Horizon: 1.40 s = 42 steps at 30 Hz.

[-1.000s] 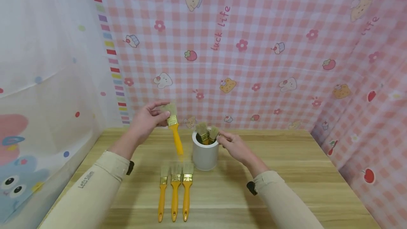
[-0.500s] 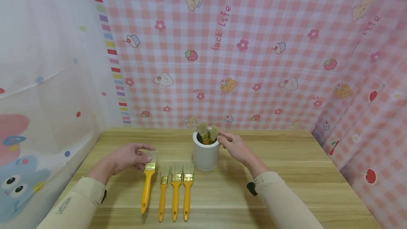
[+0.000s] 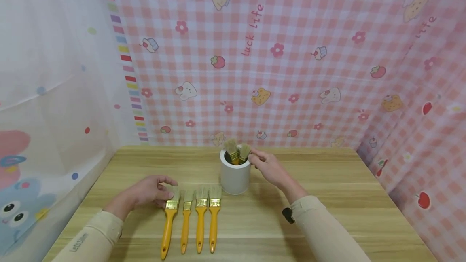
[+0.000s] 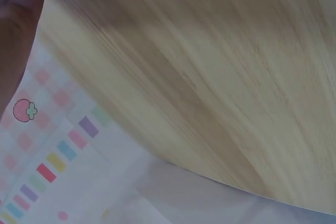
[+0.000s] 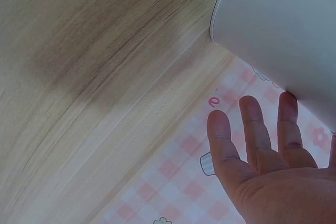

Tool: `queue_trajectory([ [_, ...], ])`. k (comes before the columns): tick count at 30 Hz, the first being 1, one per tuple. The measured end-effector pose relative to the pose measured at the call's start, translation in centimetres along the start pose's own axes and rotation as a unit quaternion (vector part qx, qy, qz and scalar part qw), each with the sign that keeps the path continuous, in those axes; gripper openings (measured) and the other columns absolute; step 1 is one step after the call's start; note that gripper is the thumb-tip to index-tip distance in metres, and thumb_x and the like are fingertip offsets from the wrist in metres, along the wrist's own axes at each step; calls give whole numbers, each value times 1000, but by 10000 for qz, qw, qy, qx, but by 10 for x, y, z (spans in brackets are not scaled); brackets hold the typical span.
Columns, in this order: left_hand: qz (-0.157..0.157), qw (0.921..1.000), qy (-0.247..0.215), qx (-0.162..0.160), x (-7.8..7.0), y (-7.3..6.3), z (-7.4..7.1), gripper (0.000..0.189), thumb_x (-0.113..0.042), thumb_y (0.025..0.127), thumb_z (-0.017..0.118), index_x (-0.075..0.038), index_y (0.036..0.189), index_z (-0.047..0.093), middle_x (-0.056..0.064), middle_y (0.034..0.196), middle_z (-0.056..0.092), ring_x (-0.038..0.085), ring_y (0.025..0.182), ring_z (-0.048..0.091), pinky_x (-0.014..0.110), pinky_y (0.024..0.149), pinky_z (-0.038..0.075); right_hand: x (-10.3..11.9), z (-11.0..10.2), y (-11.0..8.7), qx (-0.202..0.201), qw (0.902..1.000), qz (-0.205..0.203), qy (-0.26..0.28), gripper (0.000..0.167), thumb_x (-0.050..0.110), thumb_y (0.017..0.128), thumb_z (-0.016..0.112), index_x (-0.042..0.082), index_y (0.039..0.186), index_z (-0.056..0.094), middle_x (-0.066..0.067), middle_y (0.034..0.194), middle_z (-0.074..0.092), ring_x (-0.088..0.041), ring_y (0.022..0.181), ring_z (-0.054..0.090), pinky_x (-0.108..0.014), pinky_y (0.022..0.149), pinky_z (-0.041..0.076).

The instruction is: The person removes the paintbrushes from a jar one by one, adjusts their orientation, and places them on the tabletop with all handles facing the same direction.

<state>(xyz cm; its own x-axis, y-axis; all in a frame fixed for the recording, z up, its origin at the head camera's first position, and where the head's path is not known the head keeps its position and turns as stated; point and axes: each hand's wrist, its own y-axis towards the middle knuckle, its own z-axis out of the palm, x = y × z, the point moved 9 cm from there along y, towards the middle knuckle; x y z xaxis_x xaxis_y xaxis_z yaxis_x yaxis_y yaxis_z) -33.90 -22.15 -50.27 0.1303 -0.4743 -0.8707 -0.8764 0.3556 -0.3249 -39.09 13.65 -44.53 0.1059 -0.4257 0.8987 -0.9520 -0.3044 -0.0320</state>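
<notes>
In the head view, my left hand (image 3: pixel 147 191) pinches the bristles of a wide paintbrush (image 3: pixel 168 227) with a yellow handle. That brush lies at the left end of a row, beside a narrower paintbrush (image 3: pixel 185 229) and two more paintbrushes, all bristles away from me. My right hand (image 3: pixel 268 167) grips the rim of a white cylindrical pot (image 3: pixel 235 179) from the right. Bristle ends of paintbrushes (image 3: pixel 231 148) stick up out of it. In the right wrist view, several fingers (image 5: pixel 257 129) spread loosely by the pot's wall (image 5: pixel 283 30). The left wrist view does not show the held brush.
The wooden table (image 3: pixel 309 181) carries the pot and brushes. A pink checked cloth (image 3: pixel 276 72) hangs behind its far edge and at the right. A white printed cloth (image 3: pixel 65 92) hangs along the left side.
My left hand has carried the paintbrush from the air near the pot down and left, onto the table beside the other brushes. The right hand has stayed at the pot's rim.
</notes>
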Motion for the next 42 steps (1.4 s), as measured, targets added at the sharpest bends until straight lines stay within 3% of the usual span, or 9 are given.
queue_trajectory([
  [7,74,9998,121,-100,-1,1,6,44,-3,101,71,10,141,56,11,92,68,21,74,70,41,77,65,1,1,0,41,10000,-7,18,63,49,112,51,17,165,43,-11,170,43,-42,145,56,-60,123,42],
  [13,-126,9963,537,-661,-2,3,4,36,-1,97,75,9,130,64,7,84,58,20,66,68,39,69,65,3,1,0,0,9999,-72,-94,63,48,112,50,14,165,43,-11,170,43,-41,144,58,-59,122,44],
  [17,-108,9913,911,-940,-8,2,2,31,2,91,79,9,118,67,10,85,62,20,65,70,38,67,65,4,0,1,-61,9998,-45,-185,62,50,111,50,18,164,44,-9,169,46,-40,142,60,-59,121,45],
  [23,22,9843,1457,-998,-16,1,5,26,-1,90,82,5,113,71,10,79,66,21,65,71,38,67,63,4,-1,1,-58,9998,-22,-166,63,50,111,50,18,165,43,-11,168,46,-43,142,59,-61,121,43],
  [42,-191,9815,1584,-1059,-22,8,3,16,2,92,78,3,105,68,11,78,71,19,64,72,31,70,53,3,-2,0,2,9998,-106,-143,63,48,112,51,14,164,43,-13,169,44,-45,141,58,-60,120,45],
])
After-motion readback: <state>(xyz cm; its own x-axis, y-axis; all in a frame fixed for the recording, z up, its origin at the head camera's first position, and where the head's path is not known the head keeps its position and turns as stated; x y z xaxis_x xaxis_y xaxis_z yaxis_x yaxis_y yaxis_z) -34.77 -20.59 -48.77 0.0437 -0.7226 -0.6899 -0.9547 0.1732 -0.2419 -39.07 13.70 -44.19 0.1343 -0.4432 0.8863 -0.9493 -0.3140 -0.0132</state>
